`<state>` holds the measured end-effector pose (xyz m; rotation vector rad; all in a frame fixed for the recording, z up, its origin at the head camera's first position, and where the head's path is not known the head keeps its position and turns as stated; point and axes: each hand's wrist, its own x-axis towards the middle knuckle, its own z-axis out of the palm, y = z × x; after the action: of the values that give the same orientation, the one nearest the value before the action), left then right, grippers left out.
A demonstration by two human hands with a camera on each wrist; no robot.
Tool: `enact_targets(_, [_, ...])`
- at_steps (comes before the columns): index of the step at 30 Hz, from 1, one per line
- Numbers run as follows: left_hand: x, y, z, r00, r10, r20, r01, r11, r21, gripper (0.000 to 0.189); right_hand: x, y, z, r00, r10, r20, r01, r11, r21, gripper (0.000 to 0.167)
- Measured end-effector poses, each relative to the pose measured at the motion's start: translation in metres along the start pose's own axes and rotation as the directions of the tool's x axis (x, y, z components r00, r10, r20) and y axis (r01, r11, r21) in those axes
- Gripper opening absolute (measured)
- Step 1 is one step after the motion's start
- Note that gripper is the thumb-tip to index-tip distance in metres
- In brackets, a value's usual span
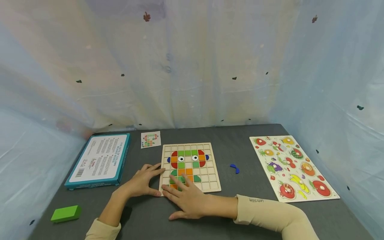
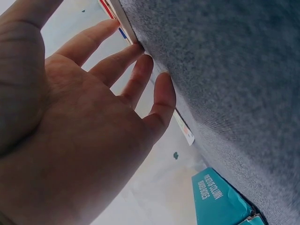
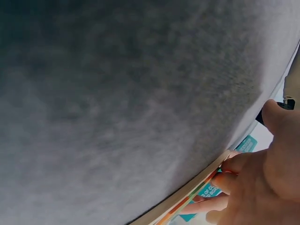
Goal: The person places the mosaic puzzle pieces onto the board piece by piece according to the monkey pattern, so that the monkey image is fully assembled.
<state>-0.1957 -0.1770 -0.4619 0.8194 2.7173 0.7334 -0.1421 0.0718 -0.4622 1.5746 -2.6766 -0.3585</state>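
Observation:
A wooden grid board (image 1: 213, 176) lies on the dark table, filled in part with coloured tiles in red, orange, green and blue and two eye pieces. My left hand (image 1: 144, 181) rests at its left edge, fingers spread, fingertips touching the rim; the left wrist view shows the fingertips by the board's side (image 2: 123, 21). Over the lower left squares, my right hand (image 1: 190, 201) lies with extended fingers touching the tiles and hiding some of them. Two blue half-round pieces (image 1: 235, 168) lie together right of the board. Behind it is a pattern card (image 1: 151, 139).
A teal box (image 1: 99, 160) with printed text stands at the left. Nearer the front is a green block (image 1: 66, 213). On the right lies a fruit puzzle board (image 1: 292, 166). A patterned curtain (image 1: 192, 66) hangs behind the table.

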Motion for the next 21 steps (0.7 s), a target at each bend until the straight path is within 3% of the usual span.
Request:
enact_targets(6, [0.000, 0.001, -0.001, 1.000, -0.010, 0.006, 0.010, 1.000, -0.003, 0.094, -0.014, 0.013, 0.003, 0.999, 0.045, 0.008, -0.045, 0.988, 0.148, 0.082])
enact_targets(10, [0.000, 0.003, -0.002, 1.000, -0.026, 0.015, 0.027, 1.000, -0.008, 0.094, -0.037, 0.039, 0.002, 0.981, 0.191, -0.014, -0.182, 0.951, 0.249, 0.076])
enact_targets(13, [0.000, 0.004, -0.002, 0.999, -0.034, 0.019, 0.035, 0.999, -0.008, 0.094, -0.061, 0.067, 0.002, 0.938, 0.345, -0.043, -0.315, 0.895, 0.317, 0.065])
enact_targets(17, [0.001, 0.004, -0.002, 0.999, -0.047, 0.023, 0.047, 0.999, 0.001, 0.095, -0.097, 0.107, 0.011, 0.844, 0.529, -0.086, -0.464, 0.802, 0.376, 0.047])
enact_targets(19, [0.001, 0.004, -0.002, 0.998, -0.050, 0.025, 0.050, 0.999, 0.008, 0.095, -0.114, 0.122, 0.017, 0.801, 0.595, -0.071, -0.520, 0.749, 0.410, 0.043])
enact_targets(21, [0.001, 0.004, -0.001, 0.998, -0.055, 0.028, 0.054, 0.998, 0.010, 0.095, -0.127, 0.134, 0.021, 0.777, 0.629, -0.029, -0.545, 0.694, 0.470, 0.042])
